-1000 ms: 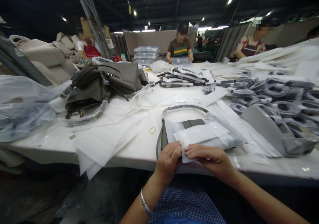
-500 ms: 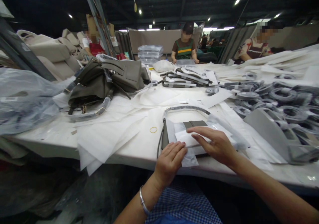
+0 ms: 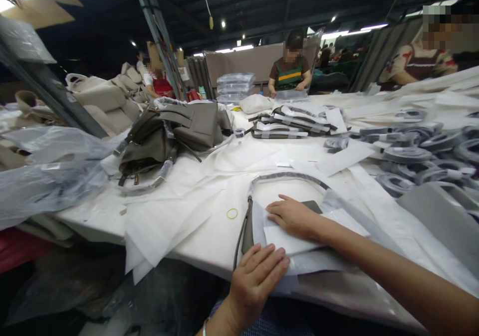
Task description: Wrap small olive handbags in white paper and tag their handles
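Observation:
A dark grey-green handbag (image 3: 247, 234) lies flat at the table's front edge, its plastic-wrapped handle (image 3: 288, 176) arching away from me. White wrapping paper (image 3: 288, 240) covers most of the bag. My left hand (image 3: 258, 281) rests on the near left edge of the bag and paper, fingers stretched out and side by side. Further up, my right hand (image 3: 294, 216) lies flat across the top of the paper, palm down, with its fingers extended. Part of the bag is hidden beneath the paper and my right forearm.
A yellow rubber band (image 3: 232, 213) lies left of the bag. Several grey-green bags (image 3: 194, 124) are piled back left, near loose white sheets (image 3: 160, 221). Coiled wrapped straps (image 3: 407, 155) and a grey piece (image 3: 441, 221) are at right. A co-worker (image 3: 290, 69) stands across the table.
My right hand has moved left and flattened onto the paper. My left hand is lower in view, still at the bag's near left edge. The view has shifted.

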Tool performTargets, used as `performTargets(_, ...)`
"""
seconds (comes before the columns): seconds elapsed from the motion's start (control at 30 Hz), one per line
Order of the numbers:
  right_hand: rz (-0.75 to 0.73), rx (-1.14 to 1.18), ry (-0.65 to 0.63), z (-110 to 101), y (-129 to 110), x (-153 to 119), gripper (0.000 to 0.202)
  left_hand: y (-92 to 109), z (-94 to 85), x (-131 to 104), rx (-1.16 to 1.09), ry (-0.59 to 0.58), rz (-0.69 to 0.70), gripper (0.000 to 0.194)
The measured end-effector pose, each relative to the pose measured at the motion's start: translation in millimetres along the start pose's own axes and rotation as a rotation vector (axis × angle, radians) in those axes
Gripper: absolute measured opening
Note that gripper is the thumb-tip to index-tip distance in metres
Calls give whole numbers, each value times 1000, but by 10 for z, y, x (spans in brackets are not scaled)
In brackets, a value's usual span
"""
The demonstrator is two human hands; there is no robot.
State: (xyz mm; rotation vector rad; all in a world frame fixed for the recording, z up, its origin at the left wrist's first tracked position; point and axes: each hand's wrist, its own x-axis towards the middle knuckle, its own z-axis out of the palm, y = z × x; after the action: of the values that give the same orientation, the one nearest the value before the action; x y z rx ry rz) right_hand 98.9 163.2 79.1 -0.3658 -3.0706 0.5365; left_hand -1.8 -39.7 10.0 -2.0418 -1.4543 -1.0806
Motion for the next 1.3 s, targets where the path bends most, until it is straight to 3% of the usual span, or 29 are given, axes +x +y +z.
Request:
performTargets(0.23,135,282,144,-43,210,28,40,-27,-40,118,-42,5,9,28)
performTargets(0.33,185,255,137,-119,282,-20,35,-34,-51,141,-42,1,2,27)
performTargets(0.6,-1,81,53,-82,189,85,36,-53,-36,93,-73,5,-17,28)
performTargets(0.73,28,94,88,-118,84,140,33,-76,-20,55,-86,-15,-7,32)
performTargets(0.8,66,109,169,-167,-1,-7,33,-85,-22,46,-90,-36,4,34)
performTargets(0.87,111,128,353,-170,-142,-309,34,-90,-28,43,-101,-56,5,35)
performTargets(0.97,90,136,634,23,-436,-924,27,-87,-35,46,-126,-70,-8,36)
performTargets(1.1,-21,27,632,569,-750,-1486,23,-64,-42,57,-153,-70,-29,36)
performTargets(1.2,-18,-134,605,910,-824,-1484,23,-51,-55,65,-159,-79,-42,36)
performTargets(1.3,45,-247,620,1048,-835,-1295,18,-52,-76,71,-156,-118,-44,37)
